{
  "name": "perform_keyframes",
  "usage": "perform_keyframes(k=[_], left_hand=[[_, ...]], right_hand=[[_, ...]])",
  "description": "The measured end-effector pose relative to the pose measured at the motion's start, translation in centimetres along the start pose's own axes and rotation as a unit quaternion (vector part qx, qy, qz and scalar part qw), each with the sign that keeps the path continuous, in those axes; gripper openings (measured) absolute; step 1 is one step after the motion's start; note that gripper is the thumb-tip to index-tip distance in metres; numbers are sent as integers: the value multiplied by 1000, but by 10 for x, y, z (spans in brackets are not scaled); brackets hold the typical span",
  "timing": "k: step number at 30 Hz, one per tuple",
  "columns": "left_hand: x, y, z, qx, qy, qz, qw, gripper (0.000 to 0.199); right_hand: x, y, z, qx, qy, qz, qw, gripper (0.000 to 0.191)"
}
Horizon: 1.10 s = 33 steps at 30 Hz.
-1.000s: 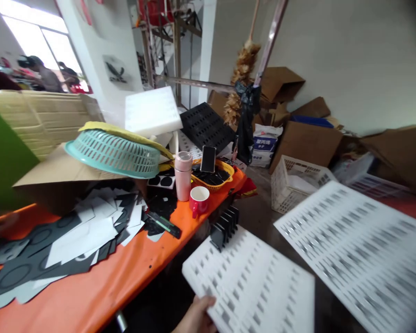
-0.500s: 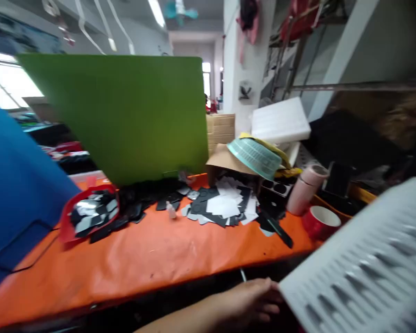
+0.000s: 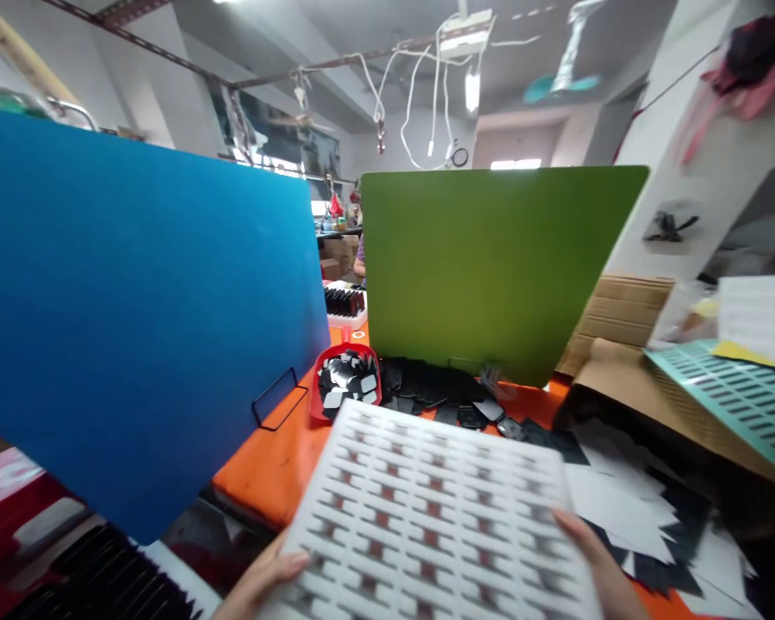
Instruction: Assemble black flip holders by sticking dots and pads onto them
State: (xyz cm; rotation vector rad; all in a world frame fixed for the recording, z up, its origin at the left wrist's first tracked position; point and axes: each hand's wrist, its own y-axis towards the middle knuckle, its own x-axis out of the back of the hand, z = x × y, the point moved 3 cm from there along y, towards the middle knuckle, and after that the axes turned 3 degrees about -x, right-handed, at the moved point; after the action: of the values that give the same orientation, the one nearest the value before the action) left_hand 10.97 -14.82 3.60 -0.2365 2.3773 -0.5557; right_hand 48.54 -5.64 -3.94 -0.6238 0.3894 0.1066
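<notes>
A white slotted plastic tray is held between my two hands above the orange table, its rows of openings showing through. My left hand grips the tray's near left edge, thumb on top. On the opposite side my right hand holds the right edge, with most of its fingers hidden. Just beyond the tray stands a red dustpan-like container filled with black and white flat pieces. A pile of black flat pieces lies to the right of it.
A blue panel stands at left and a green panel at the back. White and black sheets spill from a cardboard box under a teal basket. At lower left is a rack of dark pieces.
The view has swung left. The white tray has moved from the far right to the front middle, and my left hand, earlier reaching near its corner, now grips its left edge.
</notes>
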Motion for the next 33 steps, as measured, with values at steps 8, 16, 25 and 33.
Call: perform_keyframes(k=[8, 16, 25, 33], left_hand=[[63, 31, -51, -120, -60, -123, 983, 71], [92, 78, -62, -117, -57, -135, 982, 66], [105, 108, -60, -81, -56, -146, 984, 55], [99, 122, -65, -110, -41, -103, 988, 46]], right_hand=[[-185, 90, 61, 41, -34, 150, 987, 54], [-210, 131, 80, 110, -79, 159, 978, 46], [-224, 158, 87, 98, -82, 174, 976, 45], [-232, 179, 99, 146, -101, 165, 970, 41]])
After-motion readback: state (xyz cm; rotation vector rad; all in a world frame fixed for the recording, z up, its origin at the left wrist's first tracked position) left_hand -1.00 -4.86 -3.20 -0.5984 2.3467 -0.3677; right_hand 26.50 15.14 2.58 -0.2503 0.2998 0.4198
